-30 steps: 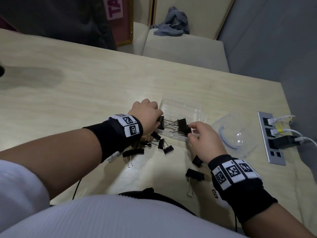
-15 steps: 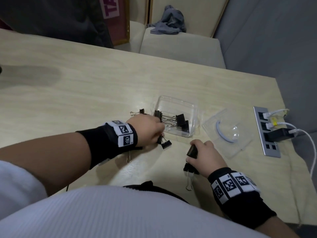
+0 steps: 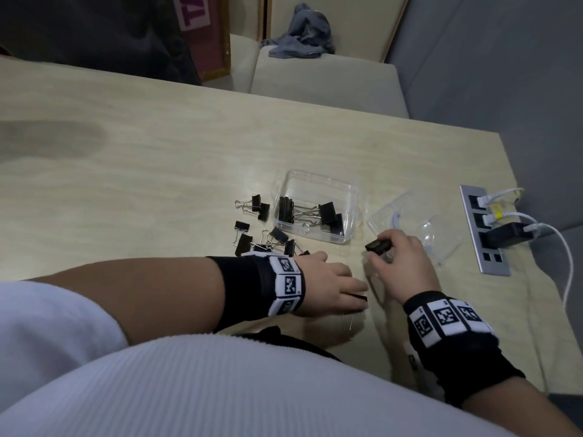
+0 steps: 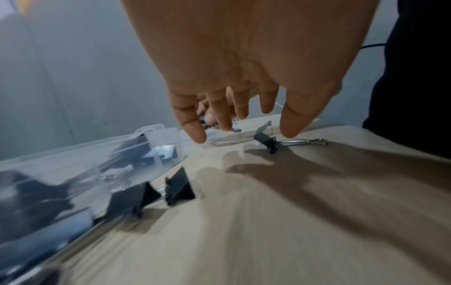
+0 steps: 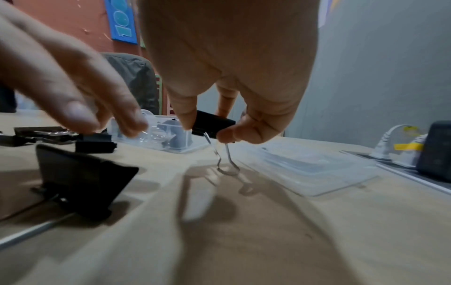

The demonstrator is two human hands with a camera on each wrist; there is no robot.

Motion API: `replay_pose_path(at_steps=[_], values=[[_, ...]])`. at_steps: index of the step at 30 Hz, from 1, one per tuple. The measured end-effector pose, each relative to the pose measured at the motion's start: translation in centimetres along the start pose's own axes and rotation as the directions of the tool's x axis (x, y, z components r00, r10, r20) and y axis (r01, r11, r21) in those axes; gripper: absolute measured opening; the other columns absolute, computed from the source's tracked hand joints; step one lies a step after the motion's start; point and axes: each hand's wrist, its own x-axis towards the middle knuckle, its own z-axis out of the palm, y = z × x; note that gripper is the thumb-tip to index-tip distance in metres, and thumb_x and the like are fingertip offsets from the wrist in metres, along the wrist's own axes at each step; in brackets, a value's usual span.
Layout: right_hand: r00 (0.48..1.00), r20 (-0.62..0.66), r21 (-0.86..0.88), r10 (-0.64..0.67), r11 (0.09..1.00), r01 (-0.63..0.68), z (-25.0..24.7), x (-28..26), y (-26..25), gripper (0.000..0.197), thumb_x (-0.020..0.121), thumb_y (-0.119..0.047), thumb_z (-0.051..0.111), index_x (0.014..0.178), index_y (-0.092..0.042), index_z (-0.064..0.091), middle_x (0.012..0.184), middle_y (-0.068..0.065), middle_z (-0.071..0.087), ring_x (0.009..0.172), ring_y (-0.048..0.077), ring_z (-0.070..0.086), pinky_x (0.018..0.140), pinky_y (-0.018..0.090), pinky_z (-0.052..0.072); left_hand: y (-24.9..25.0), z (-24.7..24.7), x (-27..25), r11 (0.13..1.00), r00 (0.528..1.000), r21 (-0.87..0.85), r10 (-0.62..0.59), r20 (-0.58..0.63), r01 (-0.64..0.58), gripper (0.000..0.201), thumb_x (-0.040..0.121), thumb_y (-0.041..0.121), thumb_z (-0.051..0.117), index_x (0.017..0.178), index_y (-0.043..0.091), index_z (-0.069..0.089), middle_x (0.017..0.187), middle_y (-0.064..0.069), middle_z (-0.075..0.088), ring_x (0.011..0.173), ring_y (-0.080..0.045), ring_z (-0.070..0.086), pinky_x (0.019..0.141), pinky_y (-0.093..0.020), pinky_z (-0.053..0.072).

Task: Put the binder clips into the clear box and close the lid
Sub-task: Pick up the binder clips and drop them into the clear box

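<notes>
The clear box [image 3: 318, 184] stands open mid-table with several black binder clips [image 3: 328, 212] inside. Its clear lid [image 3: 441, 244] lies flat to the right. My right hand [image 3: 378, 251] pinches a black binder clip [image 5: 214, 123] between thumb and fingers, just right of the box's near corner; its wire handles [image 5: 227, 160] hang down to the table. My left hand [image 3: 359, 294] hovers with straight fingers over a loose clip [image 4: 266, 140] near the table's front edge and holds nothing. Several loose clips [image 3: 244, 242] lie left of the box.
A power strip [image 3: 482, 228] with white cables and a black adapter is set into the table at the right edge. A padded bench [image 3: 325, 80] with a grey cloth stands beyond the far edge.
My right hand has lifted its clip and carried it up toward the box's near corner. My left hand has left the pile and moved right, over the clip near the front edge.
</notes>
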Motion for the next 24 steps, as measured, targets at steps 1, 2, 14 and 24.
replay_pose_path(at_steps=[1, 2, 14, 24], values=[[1.000, -0.017, 0.011, 0.000, 1.000, 0.000, -0.1, 0.0, 0.1, 0.037, 0.083, -0.035, 0.065, 0.118, -0.028, 0.053, 0.118, 0.005, 0.049, 0.088, 0.018, 0.053, 0.083, 0.033, 0.046, 0.2, 0.1, 0.4, 1.000, 0.999, 0.013, 0.011, 0.042, -0.012, 0.056, 0.099, 0.028, 0.041, 0.151, 0.032, 0.021, 0.156, 0.004, 0.027, 0.134, -0.025, 0.037, 0.086, -0.043, 0.043], [1.000, -0.022, 0.021, 0.001, 1.000, 0.000, -0.2, 0.0, 0.2, 0.040, 0.084, -0.036, 0.065, 0.121, -0.028, 0.052, 0.119, 0.005, 0.049, 0.088, 0.017, 0.053, 0.083, 0.033, 0.046, 0.3, 0.1, 0.7, 1.000, 0.996, 0.026, 0.013, 0.083, -0.015, 0.058, 0.099, 0.027, 0.042, 0.152, 0.030, 0.018, 0.153, 0.003, 0.031, 0.133, -0.026, 0.039, 0.086, -0.043, 0.043], [0.997, -0.066, 0.176, -0.028, 0.984, 0.039, 0.3, 0.7, -1.5, 0.044, 0.081, -0.040, 0.069, 0.120, -0.024, 0.054, 0.115, -0.002, 0.045, 0.087, 0.014, 0.062, 0.084, 0.035, 0.054, 0.5, 2.2, 0.2, 0.997, 0.998, 0.061, 0.041, 0.049, -0.044, 0.033, 0.096, 0.031, 0.051, 0.128, 0.027, 0.051, 0.128, 0.003, 0.053, 0.111, -0.028, 0.051, 0.079, -0.042, 0.045], [0.980, -0.076, 0.208, -0.183, 0.959, 0.195, -0.6, 2.8, -4.1, 0.043, 0.080, -0.025, 0.072, 0.118, -0.023, 0.052, 0.118, -0.005, 0.049, 0.093, 0.012, 0.060, 0.082, 0.030, 0.050, -0.5, 1.5, -1.3, 0.982, 0.980, -0.084, -0.156, 0.125, 0.167, 0.044, 0.084, 0.046, 0.060, 0.122, 0.024, 0.056, 0.123, -0.006, 0.050, 0.105, -0.032, 0.050, 0.081, -0.047, 0.050]])
